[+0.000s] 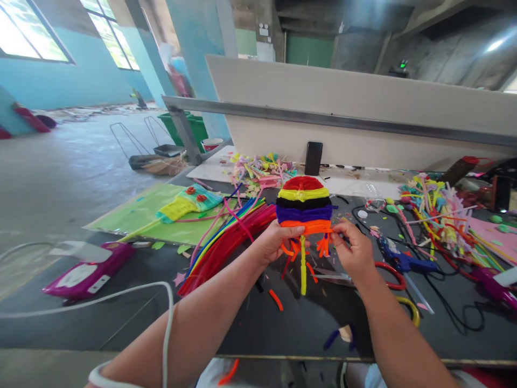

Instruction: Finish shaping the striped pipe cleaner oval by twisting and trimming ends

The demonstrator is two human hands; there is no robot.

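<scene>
A rounded striped piece [304, 202] of fuzzy stems, red at the top, then yellow, black, purple and orange, is held upright above the dark table [250, 323]. My left hand [278, 240] grips its lower left edge, thumb across the orange band. The fingers of my right hand [352, 248] pinch the orange ends at its lower right. A yellow stem [303, 269] hangs from the bottom. Scissors with red handles [393, 276] lie partly behind my right wrist. Left of the piece is a bundle of red, blue and yellow stems [230, 242].
A blue glue gun [407, 262] with black cables lies at the right. Purple power strips [89, 272] sit at both sides. A phone [313, 158] stands at the back. A yellow and teal fuzzy piece [188, 203] rests on a green sheet [133, 215]. A white cable crosses my left forearm.
</scene>
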